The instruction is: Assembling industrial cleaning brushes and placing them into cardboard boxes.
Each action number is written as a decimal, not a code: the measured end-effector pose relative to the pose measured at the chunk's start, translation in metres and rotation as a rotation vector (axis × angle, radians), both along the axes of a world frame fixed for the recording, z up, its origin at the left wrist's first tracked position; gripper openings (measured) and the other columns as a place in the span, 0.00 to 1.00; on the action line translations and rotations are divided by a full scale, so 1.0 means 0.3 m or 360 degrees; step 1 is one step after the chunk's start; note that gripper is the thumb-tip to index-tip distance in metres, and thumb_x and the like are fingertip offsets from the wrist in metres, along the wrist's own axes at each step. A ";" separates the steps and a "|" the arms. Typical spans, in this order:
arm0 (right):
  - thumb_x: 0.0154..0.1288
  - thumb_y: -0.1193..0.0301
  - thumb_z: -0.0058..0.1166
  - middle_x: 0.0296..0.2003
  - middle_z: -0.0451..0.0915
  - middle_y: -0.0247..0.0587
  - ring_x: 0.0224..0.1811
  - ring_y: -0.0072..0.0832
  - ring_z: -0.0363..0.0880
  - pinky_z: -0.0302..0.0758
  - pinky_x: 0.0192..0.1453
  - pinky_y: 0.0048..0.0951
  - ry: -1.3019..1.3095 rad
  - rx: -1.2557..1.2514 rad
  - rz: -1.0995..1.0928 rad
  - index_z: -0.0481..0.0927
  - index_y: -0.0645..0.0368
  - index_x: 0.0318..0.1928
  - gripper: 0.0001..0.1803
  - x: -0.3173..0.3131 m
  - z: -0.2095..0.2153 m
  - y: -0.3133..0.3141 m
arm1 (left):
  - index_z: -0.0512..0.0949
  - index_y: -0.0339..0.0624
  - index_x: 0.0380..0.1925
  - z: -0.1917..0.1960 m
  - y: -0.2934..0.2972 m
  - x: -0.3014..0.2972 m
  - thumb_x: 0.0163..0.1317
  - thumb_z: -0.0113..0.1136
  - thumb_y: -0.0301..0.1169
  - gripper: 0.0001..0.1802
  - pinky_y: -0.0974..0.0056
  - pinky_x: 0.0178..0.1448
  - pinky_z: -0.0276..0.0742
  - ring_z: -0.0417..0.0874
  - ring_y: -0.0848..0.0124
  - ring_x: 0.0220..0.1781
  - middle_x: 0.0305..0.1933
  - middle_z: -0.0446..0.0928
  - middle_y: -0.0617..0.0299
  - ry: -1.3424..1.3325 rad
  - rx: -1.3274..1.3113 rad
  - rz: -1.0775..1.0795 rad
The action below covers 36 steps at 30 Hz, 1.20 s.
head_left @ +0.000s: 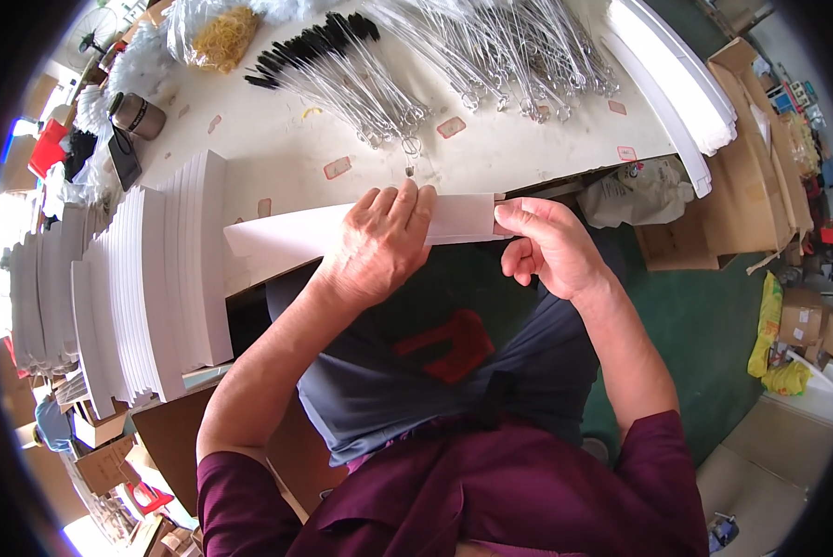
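Observation:
A long, narrow white paper box (291, 230), flattened in shape, lies along the table's near edge in front of me. My left hand (381, 239) lies across its middle, fingers close together over the top and bent at the far edge; the thumb is hidden. At the box's right end, my right hand (558, 243) has its thumb and index finger closed on the end flap, with the other fingers curled. Beyond the box, wire-handled brushes with black bristles (316, 46) lie in a heap. More thin wire brushes (519, 56) are piled to their right.
Stacks of long white boxes (180, 269) stand at the left, with more white boxes (681, 79) at the far right. A metal cup (140, 117) and a dark phone-like slab (124, 158) sit at the far left. An open cardboard carton (755, 176) stands right of the table.

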State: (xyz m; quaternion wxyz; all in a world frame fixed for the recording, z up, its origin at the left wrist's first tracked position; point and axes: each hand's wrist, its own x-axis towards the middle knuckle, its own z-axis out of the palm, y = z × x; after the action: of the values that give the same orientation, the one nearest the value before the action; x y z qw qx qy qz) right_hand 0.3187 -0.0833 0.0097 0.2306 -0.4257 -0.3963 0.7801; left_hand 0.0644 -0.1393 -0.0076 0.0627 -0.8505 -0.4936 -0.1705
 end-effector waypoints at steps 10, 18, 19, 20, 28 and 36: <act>0.75 0.61 0.60 0.47 0.86 0.51 0.20 0.19 0.77 0.72 0.21 0.22 0.0188 -0.0264 0.0073 0.80 0.68 0.53 0.20 0.025 -0.027 0.002 | 0.78 0.31 0.54 0.014 -0.005 -0.003 0.50 0.70 0.31 0.30 0.52 0.57 0.83 0.86 0.51 0.52 0.52 0.83 0.46 -0.0145 -0.0215 -0.0079; 0.57 0.59 0.75 0.51 0.82 0.49 0.53 0.41 0.83 0.78 0.61 0.38 -0.1227 0.2738 0.0300 0.79 0.65 0.59 0.34 -0.056 0.050 -0.051 | 0.79 0.34 0.51 0.035 0.014 -0.013 0.49 0.70 0.32 0.27 0.53 0.51 0.84 0.87 0.51 0.46 0.45 0.84 0.50 -0.0242 -0.0363 -0.0056; 0.58 0.60 0.72 0.56 0.80 0.49 0.61 0.42 0.77 0.71 0.70 0.41 -0.1208 0.2655 0.0502 0.76 0.66 0.62 0.35 -0.067 0.032 -0.050 | 0.79 0.34 0.51 0.040 0.017 -0.003 0.49 0.71 0.32 0.27 0.52 0.50 0.84 0.86 0.51 0.46 0.44 0.84 0.50 -0.0273 -0.0417 -0.0083; 0.58 0.60 0.72 0.56 0.80 0.49 0.61 0.42 0.77 0.71 0.70 0.41 -0.1210 0.2654 0.0501 0.76 0.66 0.62 0.35 -0.078 0.008 -0.046 | 0.79 0.34 0.51 0.045 0.018 0.008 0.49 0.71 0.32 0.27 0.52 0.50 0.84 0.86 0.51 0.46 0.44 0.84 0.50 -0.0273 -0.0417 -0.0086; 0.64 0.64 0.67 0.54 0.80 0.49 0.57 0.44 0.78 0.73 0.66 0.42 -0.1049 0.2661 0.0722 0.75 0.69 0.63 0.32 -0.081 -0.016 0.018 | 0.78 0.33 0.56 0.091 -0.017 -0.023 0.50 0.75 0.35 0.32 0.50 0.55 0.82 0.85 0.48 0.50 0.48 0.83 0.47 -0.0364 -0.0490 0.0016; 0.63 0.63 0.69 0.57 0.79 0.49 0.59 0.43 0.77 0.74 0.68 0.43 -0.1265 0.2467 0.1001 0.74 0.67 0.64 0.34 -0.101 0.021 0.018 | 0.77 0.33 0.56 0.076 -0.042 -0.082 0.51 0.76 0.36 0.33 0.50 0.56 0.81 0.85 0.47 0.52 0.51 0.82 0.46 -0.0300 -0.0575 0.0081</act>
State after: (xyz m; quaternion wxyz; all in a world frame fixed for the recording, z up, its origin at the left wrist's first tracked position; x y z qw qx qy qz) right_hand 0.2885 -0.0780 0.0160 0.0757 -0.2615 -0.9547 0.1204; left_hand 0.0398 -0.1519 0.0154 -0.1330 -0.8154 -0.5413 -0.1563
